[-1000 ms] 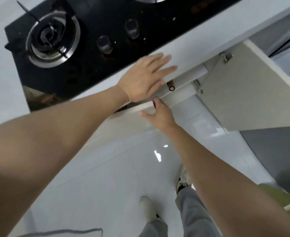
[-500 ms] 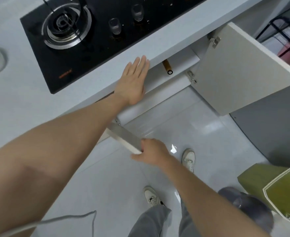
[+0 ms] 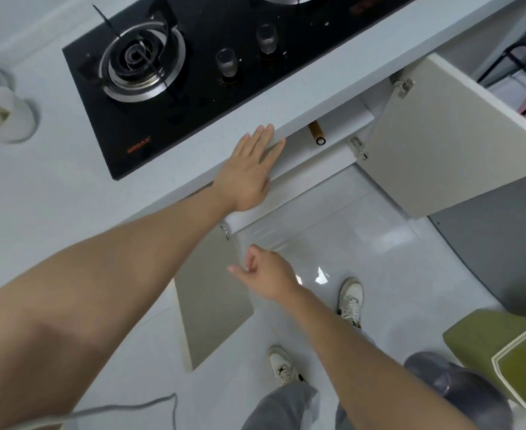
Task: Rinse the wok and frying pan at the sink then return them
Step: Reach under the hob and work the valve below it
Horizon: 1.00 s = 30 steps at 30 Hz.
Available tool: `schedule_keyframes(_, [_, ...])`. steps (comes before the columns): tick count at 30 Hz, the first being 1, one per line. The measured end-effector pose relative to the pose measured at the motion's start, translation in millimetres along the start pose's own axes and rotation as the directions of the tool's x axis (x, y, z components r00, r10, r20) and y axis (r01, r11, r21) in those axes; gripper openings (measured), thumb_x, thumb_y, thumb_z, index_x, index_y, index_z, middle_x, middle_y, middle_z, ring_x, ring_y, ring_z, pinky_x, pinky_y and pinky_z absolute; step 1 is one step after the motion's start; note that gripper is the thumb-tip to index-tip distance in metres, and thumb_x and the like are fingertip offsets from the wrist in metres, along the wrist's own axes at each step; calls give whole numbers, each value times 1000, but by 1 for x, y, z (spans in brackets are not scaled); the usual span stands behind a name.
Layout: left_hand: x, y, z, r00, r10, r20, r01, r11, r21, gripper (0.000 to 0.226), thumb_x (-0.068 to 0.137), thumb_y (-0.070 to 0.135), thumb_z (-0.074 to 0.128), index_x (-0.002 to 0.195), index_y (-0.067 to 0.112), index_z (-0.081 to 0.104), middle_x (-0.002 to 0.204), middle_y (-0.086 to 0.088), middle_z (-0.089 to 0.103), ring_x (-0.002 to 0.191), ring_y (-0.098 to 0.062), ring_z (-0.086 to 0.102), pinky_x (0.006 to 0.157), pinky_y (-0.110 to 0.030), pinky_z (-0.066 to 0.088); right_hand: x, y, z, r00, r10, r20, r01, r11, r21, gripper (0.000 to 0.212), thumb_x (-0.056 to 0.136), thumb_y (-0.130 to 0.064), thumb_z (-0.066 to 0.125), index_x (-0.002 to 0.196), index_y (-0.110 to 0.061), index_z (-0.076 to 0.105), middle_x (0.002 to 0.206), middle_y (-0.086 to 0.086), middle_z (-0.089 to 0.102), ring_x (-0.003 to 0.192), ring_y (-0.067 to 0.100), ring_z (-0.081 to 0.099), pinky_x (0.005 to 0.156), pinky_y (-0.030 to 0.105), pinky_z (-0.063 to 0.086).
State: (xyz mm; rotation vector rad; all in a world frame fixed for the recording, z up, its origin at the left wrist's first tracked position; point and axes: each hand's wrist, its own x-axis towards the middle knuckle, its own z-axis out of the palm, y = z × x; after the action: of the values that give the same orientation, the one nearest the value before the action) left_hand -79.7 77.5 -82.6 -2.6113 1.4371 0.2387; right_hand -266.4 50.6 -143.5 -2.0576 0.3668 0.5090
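A brown wooden handle (image 3: 316, 134) with a black ring at its end pokes out of the cabinet under the counter; whatever pan it belongs to is hidden inside. My left hand (image 3: 246, 172) lies flat and open on the counter's front edge (image 3: 333, 97). Lower down, my right hand (image 3: 266, 271) hovers with loosely curled fingers beside the edge of the left cabinet door (image 3: 215, 293), holding nothing. Both cabinet doors stand open, the right door (image 3: 441, 144) swung out wide.
A black gas hob (image 3: 193, 72) with a burner (image 3: 140, 60) and two knobs sits on the counter. A white container (image 3: 4, 116) stands at the left. On the floor at the right are a green bin (image 3: 516, 361) and a grey cap (image 3: 454, 386). My feet stand below.
My right hand has swung the left cabinet door wide open and released its edge. My left hand stayed on the counter edge. The view pulled back.
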Motion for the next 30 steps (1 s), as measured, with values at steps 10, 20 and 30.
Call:
schedule_keyframes(10, [140,-4,-35,968,172,-181,-171,985,19,54,98,31,47,149,15,39,145,-19,42,128,-36,42,105,-47,33,117,90,-174,893,215,-396,-66,932,357,37,97,-54,49,99,-17,55,87,-2,67,84,21,67,78,39,55])
schedule_keyframes(20, [164,-10,-31,943,198,-269,-239,962,-131,48,99,28,50,146,17,48,150,-16,41,135,-33,41,112,-45,29,278,149,-220,894,441,-76,-335,772,540,43,100,-47,50,115,-7,54,93,7,56,77,24,60,74,33,51])
schedule_keyframes(30, [164,-8,-32,936,184,-298,-239,958,-159,46,100,26,49,145,16,50,149,-17,43,136,-32,43,110,-47,32,290,130,-205,919,389,55,-329,686,649,19,102,-7,34,107,-3,53,76,9,51,48,15,50,36,14,36])
